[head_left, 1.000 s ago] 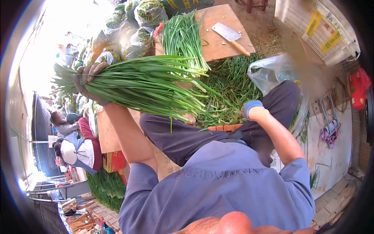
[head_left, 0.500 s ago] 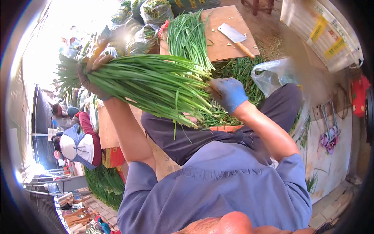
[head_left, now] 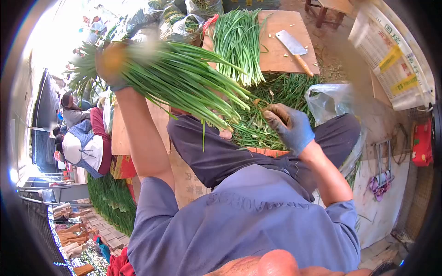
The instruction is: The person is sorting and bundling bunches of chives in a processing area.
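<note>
My left hand, gloved and partly washed out by a glare spot, grips a big bunch of garlic chives near its leafy end. The bunch is held up in the air, its pale cut ends pointing right and down. Just right of those ends is my right hand in a blue, dirt-stained glove, apart from the bunch. Its fingers are curled in, with a brownish wisp beside the fingertips; what they hold, if anything, I cannot make out. Beneath, loose chive trimmings lie heaped between my legs.
Ahead, a wooden board bears another pile of chives and a cleaver. A clear plastic bag lies by my right knee. A printed white sack stands at right. Another person sits at left near stacked chives.
My right hand has moved away from the cut ends, right and down, and its fingers have curled. The bunch stays in my left hand, shifted slightly up. The whole view has turned a little.
</note>
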The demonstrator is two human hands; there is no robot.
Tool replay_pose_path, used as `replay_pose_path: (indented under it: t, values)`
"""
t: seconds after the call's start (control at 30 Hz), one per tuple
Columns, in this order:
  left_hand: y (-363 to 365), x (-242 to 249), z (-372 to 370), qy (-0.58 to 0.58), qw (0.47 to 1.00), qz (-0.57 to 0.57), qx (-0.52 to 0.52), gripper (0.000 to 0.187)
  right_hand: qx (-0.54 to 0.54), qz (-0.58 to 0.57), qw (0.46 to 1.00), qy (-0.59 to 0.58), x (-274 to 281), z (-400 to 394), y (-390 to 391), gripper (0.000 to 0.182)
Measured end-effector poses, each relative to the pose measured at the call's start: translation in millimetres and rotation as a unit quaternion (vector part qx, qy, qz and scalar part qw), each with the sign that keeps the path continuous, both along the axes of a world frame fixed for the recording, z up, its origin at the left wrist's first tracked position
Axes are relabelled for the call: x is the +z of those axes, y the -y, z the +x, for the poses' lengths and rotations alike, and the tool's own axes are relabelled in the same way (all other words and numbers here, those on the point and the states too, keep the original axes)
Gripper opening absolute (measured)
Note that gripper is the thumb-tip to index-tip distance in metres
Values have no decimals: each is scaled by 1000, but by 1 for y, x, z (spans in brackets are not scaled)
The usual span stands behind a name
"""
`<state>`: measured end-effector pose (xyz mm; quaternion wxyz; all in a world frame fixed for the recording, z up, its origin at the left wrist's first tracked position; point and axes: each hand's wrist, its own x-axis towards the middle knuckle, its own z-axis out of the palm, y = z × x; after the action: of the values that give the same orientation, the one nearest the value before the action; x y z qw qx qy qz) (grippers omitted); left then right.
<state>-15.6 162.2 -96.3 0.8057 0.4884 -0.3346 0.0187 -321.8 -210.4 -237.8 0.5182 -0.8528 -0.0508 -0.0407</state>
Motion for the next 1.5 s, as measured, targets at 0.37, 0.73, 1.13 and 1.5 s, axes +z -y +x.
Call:
replay_pose_path:
  t: [0.37, 0.73, 1.13, 1.5]
  values:
    - [2, 1, -15, -130, 988, -77, -30, 45, -138, 35, 988, 61, -25, 32, -56, 29]
    - [35, 10, -52, -152, 987, -28, 41, 44, -115, 26, 993, -9, -21, 56, -36, 50]
    - [121, 11, -93, -192, 978, -63, -44, 22, -9, -24, 981, 192, 73, 112, -55, 27]
    - [77, -16, -46, -246, 958, -121, 86, 27, -20, 558, 775, 296, 57, 1, 87, 38]
